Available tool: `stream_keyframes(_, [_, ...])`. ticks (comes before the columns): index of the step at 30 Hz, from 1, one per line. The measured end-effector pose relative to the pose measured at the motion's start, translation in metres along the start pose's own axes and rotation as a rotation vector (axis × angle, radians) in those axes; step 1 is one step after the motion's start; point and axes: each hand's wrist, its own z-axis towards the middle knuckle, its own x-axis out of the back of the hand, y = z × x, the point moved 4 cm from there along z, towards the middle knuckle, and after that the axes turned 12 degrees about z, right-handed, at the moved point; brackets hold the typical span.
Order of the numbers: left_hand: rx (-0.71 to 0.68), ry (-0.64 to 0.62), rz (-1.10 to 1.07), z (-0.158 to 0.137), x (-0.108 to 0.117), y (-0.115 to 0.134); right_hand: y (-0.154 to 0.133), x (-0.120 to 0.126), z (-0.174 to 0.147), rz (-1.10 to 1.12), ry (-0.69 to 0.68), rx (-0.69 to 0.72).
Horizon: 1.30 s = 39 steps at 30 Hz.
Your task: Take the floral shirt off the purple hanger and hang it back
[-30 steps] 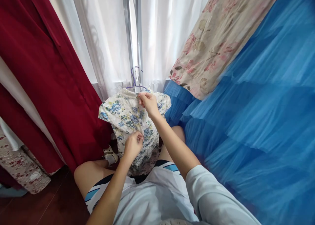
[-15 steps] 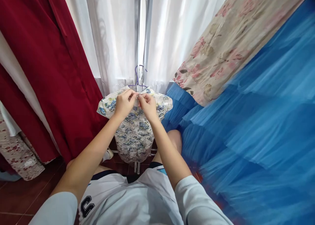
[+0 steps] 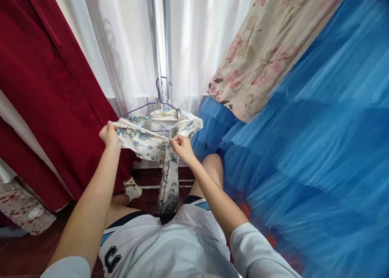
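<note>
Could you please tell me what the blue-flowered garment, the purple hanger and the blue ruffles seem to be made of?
Blue-flowered garment: thin woven cloth, perhaps cotton, mostly matt; it folds and creases softly.
Purple hanger: probably smooth, plastic-coated wire, judging by its thin, bent line.
Blue ruffles: sheer netting, likely tulle, with gauzy, layered edges.

In view, one left hand, one right hand, two arms, one blue-flowered shirt, one hanger, one shoe, one sock, two metal poles, one pair of shorts and one pink-flowered cloth at right are showing.
</note>
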Motion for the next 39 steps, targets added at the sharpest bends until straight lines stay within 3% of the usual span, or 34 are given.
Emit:
stream_keyframes(2, [0.275, 0.011, -0.132, -0.02, -0.004, -0.037, 0.011, 0.0, -0.003, 0.061, 0.008, -0.034])
stream_keyframes(4, [0.465, -0.056, -0.202, -0.048, -0.015, -0.066, 0.027, 0.003, -0.007, 0.089, 0.041, -0.069])
stream_keyframes(7, [0.557, -0.194, -0.228, -0.088, -0.029, -0.091, 0.053, 0.011, -0.014, 0.04, 0.039, -0.153])
stream_keyframes(10, [0.565, -0.286, -0.279, -0.123, -0.042, -0.099, 0.074, 0.018, -0.026, -0.052, -0.059, -0.249])
stream_keyframes(13, [0.393, -0.374, -0.362, -0.15, -0.054, -0.079, 0.08, 0.022, -0.038, -0.116, -0.163, -0.295])
stream_keyframes(17, [-0.02, -0.49, -0.315, -0.184, -0.059, -0.02, 0.061, 0.02, -0.041, -0.18, -0.209, -0.207])
stream_keyframes(20, [-0.304, -0.663, -0.134, -0.213, -0.055, 0.028, 0.036, 0.009, -0.04, 0.016, -0.284, -0.184])
stream_keyframes(24, [-0.701, -0.931, 0.105, -0.245, -0.045, 0.075, 0.015, -0.003, -0.043, 0.42, -0.237, -0.347])
stream_keyframes(25, [-0.77, -0.909, 0.144, -0.246, -0.04, 0.081, 0.012, -0.004, -0.044, 0.471, -0.222, -0.369])
stream_keyframes(27, [-0.828, -0.75, 0.168, -0.235, -0.031, 0.085, 0.006, -0.004, -0.046, 0.547, -0.237, -0.418])
stream_keyframes(29, [-0.776, -0.671, 0.148, -0.217, -0.025, 0.078, 0.002, -0.006, -0.05, 0.637, -0.316, -0.513])
stream_keyframes(30, [-0.708, -0.737, 0.14, -0.209, -0.026, 0.069, 0.0, -0.008, -0.053, 0.685, -0.379, -0.575])
stream_keyframes(34, [-0.259, -1.293, 0.13, -0.202, -0.028, 0.014, -0.016, -0.012, -0.061, 0.653, -0.701, -0.707])
stream_keyframes(36, [-0.123, -1.39, 0.121, -0.209, -0.019, -0.01, -0.023, -0.007, -0.059, 0.53, -0.786, -0.683])
stream_keyframes(39, [-0.07, -1.434, 0.15, -0.223, 0.0, -0.035, -0.028, 0.01, -0.05, 0.326, -0.79, -0.556])
